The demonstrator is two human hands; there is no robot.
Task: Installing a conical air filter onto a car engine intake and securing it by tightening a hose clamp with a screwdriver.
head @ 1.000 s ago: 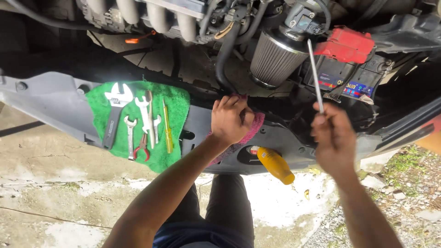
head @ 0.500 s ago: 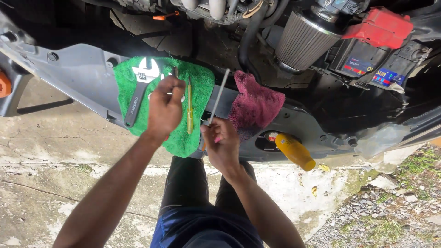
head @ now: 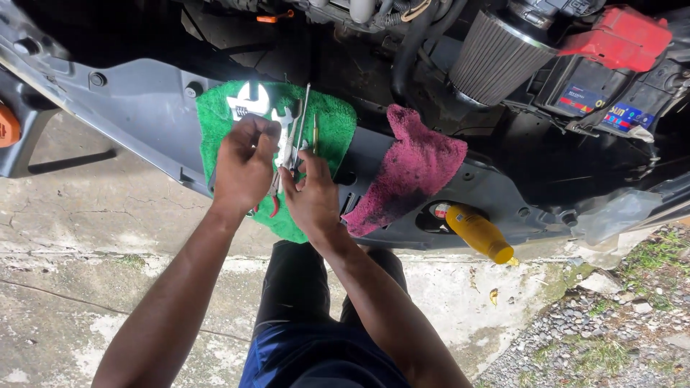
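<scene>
2 bare forearms rise from the 6 o'clock edge of the view, over dark trousers and a blue garment, and meet on a green towel (head: 330,122) spread on the grey front panel (head: 144,108) of an open engine bay. At about 10 o'clock from the frame's centre, the left hand (head: 244,169) lies knuckles up on the towel, fingers curled down onto the tools; whether it grips one or only presses on them I cannot tell. Just beside it, toward 3 o'clock, the right hand (head: 310,197) pinches a thin metal rod (head: 300,122) between thumb and fingertips, and the rod runs up toward 12 o'clock across the towel. The 2 hands are nearly touching.

Under and beside the fingers lie several steel tools: an adjustable wrench (head: 248,100) with its jaw head at the towel's 12 o'clock end, a smaller spanner (head: 285,118) next to it, and red plier handles (head: 273,205) peeking out below the left hand.

Toward 3 o'clock from the towel, a magenta rag (head: 413,169) is draped over the panel edge. Further toward 4 o'clock, a yellow bottle (head: 478,233) sits tilted in a hole in the panel.

Beyond, at 1 o'clock, a cone-shaped air filter (head: 496,61) with pleated grey mesh stands deeper in the bay, and at 2 o'clock a battery with a red terminal cover (head: 622,36). Cracked concrete lies below at 8 o'clock, gravel and grass at 4 o'clock.
</scene>
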